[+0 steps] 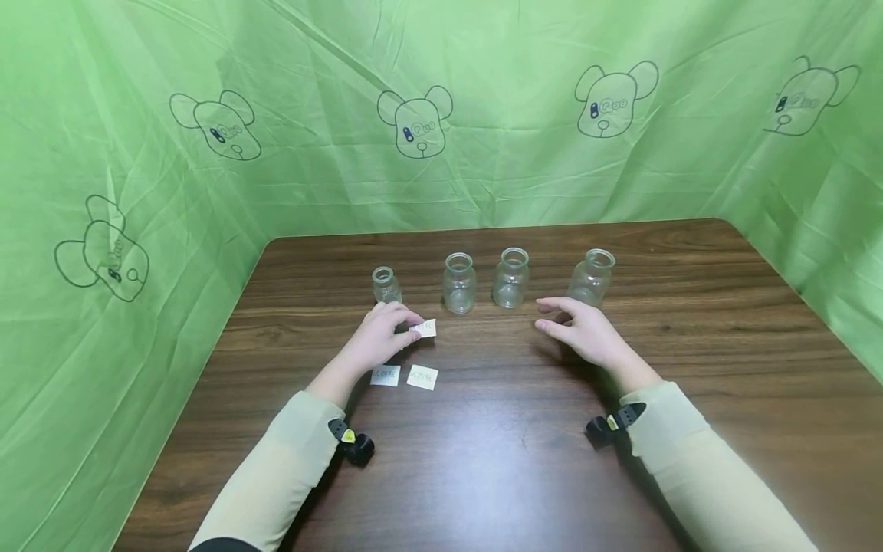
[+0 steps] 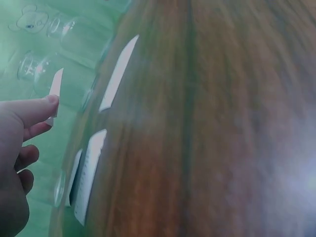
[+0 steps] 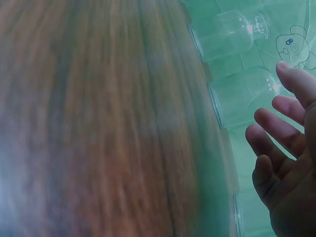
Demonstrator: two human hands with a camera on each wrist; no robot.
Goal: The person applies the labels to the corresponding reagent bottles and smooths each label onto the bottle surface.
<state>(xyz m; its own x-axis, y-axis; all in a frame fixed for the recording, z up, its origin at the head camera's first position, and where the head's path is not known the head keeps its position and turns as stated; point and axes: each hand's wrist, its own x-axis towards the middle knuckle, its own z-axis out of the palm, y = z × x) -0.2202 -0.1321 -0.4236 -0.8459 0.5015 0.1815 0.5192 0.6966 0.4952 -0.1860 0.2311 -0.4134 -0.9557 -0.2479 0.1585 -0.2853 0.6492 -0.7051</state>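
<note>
My left hand [image 1: 381,335] pinches a small white paper label [image 1: 426,328] between thumb and fingers, held up off the table in the left wrist view. Two more labels with handwriting, a left one [image 1: 385,375] and a right one [image 1: 422,377], lie on the table just below that hand. A third loose label [image 2: 73,180] shows in the left wrist view, mostly hidden under the hand in the head view. A small glass jar [image 1: 386,284] stands right behind the left hand. My right hand [image 1: 582,331] holds nothing, fingers loosely bent, in front of a larger glass jar [image 1: 592,276].
Two more open glass jars, one left of centre [image 1: 459,284] and one beside it [image 1: 510,277], stand upright between the hands toward the back. The brown wooden table [image 1: 483,445] ends at a green curtain [image 1: 483,176] with printed bear heads.
</note>
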